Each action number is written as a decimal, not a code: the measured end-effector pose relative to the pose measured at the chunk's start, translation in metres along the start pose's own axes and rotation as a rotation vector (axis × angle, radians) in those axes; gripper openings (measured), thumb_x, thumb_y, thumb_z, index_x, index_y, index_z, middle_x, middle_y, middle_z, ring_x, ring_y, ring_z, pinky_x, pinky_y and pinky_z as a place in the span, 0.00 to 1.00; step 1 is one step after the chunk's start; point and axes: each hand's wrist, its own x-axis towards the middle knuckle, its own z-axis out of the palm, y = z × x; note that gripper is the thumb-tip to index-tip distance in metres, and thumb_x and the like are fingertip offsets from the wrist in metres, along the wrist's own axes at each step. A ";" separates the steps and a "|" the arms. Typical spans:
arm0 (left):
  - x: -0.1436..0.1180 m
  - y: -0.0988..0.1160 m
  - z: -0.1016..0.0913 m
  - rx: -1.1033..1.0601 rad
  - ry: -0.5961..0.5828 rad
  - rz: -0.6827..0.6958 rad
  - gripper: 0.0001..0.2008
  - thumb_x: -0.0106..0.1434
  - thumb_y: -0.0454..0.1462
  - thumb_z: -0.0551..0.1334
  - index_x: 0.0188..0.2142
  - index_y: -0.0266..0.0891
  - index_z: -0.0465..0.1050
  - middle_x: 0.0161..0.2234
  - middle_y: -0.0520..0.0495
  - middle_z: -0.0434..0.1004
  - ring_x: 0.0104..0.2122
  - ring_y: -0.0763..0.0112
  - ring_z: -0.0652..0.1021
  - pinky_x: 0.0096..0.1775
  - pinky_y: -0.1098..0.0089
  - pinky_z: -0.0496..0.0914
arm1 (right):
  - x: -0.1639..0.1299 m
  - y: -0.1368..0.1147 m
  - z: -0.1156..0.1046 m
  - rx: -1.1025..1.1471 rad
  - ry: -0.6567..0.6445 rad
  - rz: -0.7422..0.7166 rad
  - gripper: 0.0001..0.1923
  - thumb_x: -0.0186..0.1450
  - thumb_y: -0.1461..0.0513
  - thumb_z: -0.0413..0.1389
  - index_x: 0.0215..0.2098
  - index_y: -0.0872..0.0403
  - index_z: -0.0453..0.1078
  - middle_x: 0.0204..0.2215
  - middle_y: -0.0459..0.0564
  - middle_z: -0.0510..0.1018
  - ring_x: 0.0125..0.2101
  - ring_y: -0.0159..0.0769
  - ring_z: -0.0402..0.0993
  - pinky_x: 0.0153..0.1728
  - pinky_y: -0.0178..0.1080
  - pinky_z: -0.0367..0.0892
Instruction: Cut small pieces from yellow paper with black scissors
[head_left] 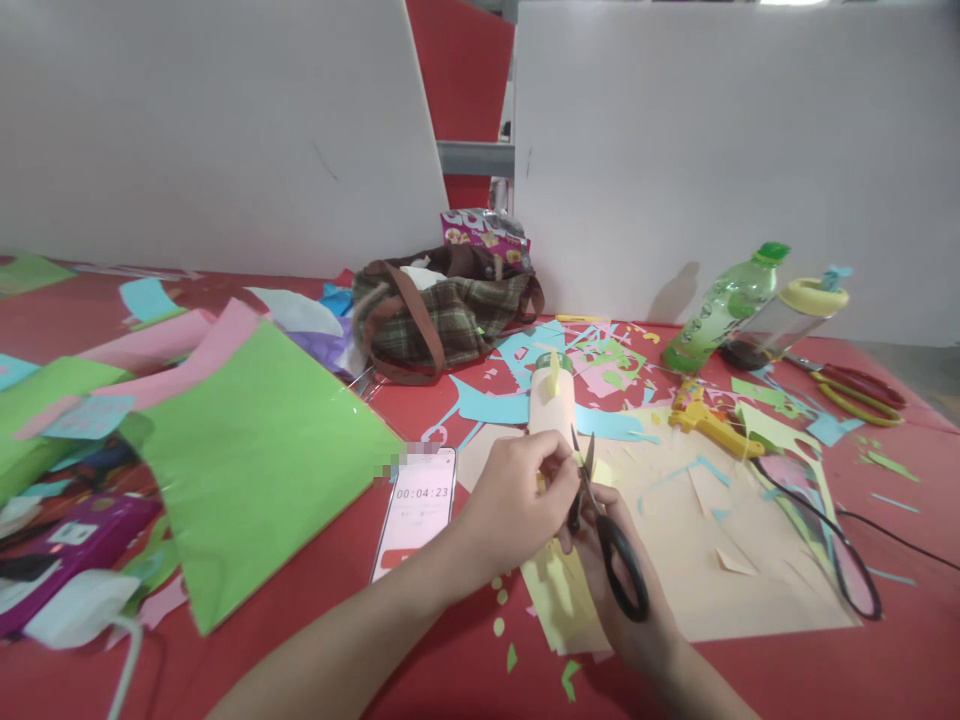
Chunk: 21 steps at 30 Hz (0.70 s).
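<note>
Red table (pixel 750 670) against white boards, littered with paper offcuts. Near centre: left hand (pixel 517 500) pinches small yellow paper piece (pixel 559 590); right hand (pixel 630 590) grips black scissors (pixel 600 530), blades parted at paper's top edge. Yellow snippets (pixel 501 610) already fallen near left; sheet mostly uncut. Phone timer (pixel 416 510) left, glue gun (pixel 709 420) far right, paper tube (pixel 553 400) just beyond hands.

On the worktop (pixel 750 680), the hands meet near centre: the right hand (pixel 630 590) holds scissors (pixel 604 530), the left hand (pixel 517 500) pinches paper (pixel 559 595). A phone (pixel 416 510) lies at nine o'clock, a tube (pixel 553 400) at twelve, a bag (pixel 442 315) at eleven, and a glue gun (pixel 705 415) and bottle (pixel 720 310) at two.
</note>
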 end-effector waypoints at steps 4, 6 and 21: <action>0.000 0.000 0.000 0.009 0.004 -0.001 0.09 0.56 0.33 0.49 0.21 0.38 0.58 0.19 0.55 0.65 0.21 0.77 0.70 0.22 0.78 0.63 | 0.000 0.000 0.000 0.021 -0.012 -0.004 0.10 0.59 0.59 0.49 0.41 0.47 0.58 0.29 0.48 0.65 0.28 0.38 0.60 0.28 0.39 0.59; 0.000 0.000 -0.001 0.014 0.002 0.000 0.09 0.56 0.33 0.49 0.21 0.38 0.58 0.19 0.55 0.64 0.20 0.77 0.70 0.22 0.78 0.63 | 0.000 0.001 0.000 0.046 -0.017 -0.011 0.11 0.59 0.58 0.49 0.41 0.47 0.58 0.29 0.48 0.64 0.28 0.38 0.59 0.28 0.39 0.59; -0.001 -0.002 0.001 0.038 0.021 0.022 0.09 0.57 0.33 0.49 0.21 0.38 0.58 0.20 0.54 0.66 0.24 0.75 0.71 0.24 0.78 0.64 | 0.000 0.002 -0.001 0.023 -0.020 -0.024 0.10 0.61 0.62 0.48 0.41 0.47 0.58 0.28 0.46 0.65 0.27 0.35 0.59 0.28 0.36 0.58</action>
